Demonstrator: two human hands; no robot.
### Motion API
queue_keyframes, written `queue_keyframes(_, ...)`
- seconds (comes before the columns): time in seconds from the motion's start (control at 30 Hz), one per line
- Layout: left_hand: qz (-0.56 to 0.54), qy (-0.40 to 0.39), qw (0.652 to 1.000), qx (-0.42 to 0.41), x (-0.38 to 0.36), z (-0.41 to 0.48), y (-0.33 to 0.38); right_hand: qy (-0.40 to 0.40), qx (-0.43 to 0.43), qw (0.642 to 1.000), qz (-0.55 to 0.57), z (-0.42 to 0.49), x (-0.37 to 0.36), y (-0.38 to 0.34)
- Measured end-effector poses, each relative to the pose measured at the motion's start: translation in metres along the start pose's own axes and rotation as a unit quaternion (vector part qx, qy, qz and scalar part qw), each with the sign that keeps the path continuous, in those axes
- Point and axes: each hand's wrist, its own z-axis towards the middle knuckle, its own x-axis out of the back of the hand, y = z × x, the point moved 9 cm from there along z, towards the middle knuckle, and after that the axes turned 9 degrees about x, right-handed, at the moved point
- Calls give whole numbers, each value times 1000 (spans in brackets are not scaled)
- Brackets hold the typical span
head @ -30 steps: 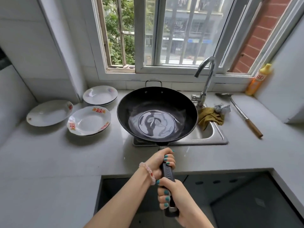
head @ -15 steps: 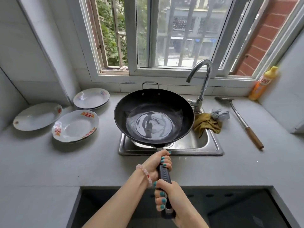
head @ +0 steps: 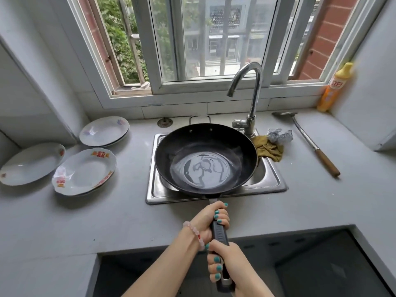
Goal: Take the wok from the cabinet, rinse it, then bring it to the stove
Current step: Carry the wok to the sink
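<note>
My right hand [head: 229,262] is closest to me, fingers curled tight round the butt end of the wok handle [head: 218,232]. My left hand [head: 209,221], bead bracelet on the wrist, grips the same handle further up, near the pan. Below them, under the table's [head: 85,221] front edge, there is a dark space I can't make out.

The wok [head: 205,159] is over the sink [head: 272,185] and hides most of the basin. I can't tell whether it touches the rim. A shallow pool of water [head: 205,171] lies in its bottom.

Towards the table's left edge there are three plates: a red-patterned one [head: 84,171] nearest, a plain one [head: 31,163] cut off at the left, and a flowered one [head: 104,130] behind. At the sink's far right corner there is a yellow cloth [head: 269,148] with a steel scourer [head: 279,136] touching it. A long ladle [head: 310,142] lies beyond them, its wooden grip pointing at me.

The faucet [head: 255,93] rises just behind the wok's far right rim. An orange bottle [head: 334,88] stands in the far right corner, its label too blurred to read.
</note>
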Motion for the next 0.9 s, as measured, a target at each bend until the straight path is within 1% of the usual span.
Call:
queue_keyframes(0.33, 6, 10, 1000, -8, -3, 12, 14, 26, 8, 1000, 0, 13, 7, -7)
queue_keyframes(0.5, 2, 21, 1000, -18, -4, 20, 27, 23, -5, 999, 40, 23, 7, -16)
queue_keyframes(0.77, 0, 29, 999, -21, 1, 14, 28, 18, -1, 999, 40, 29, 5, -17)
queue_keyframes(0.9, 53, 36, 998, -23, 3, 1, 27, 11, 12, 999, 41, 28, 2, -20)
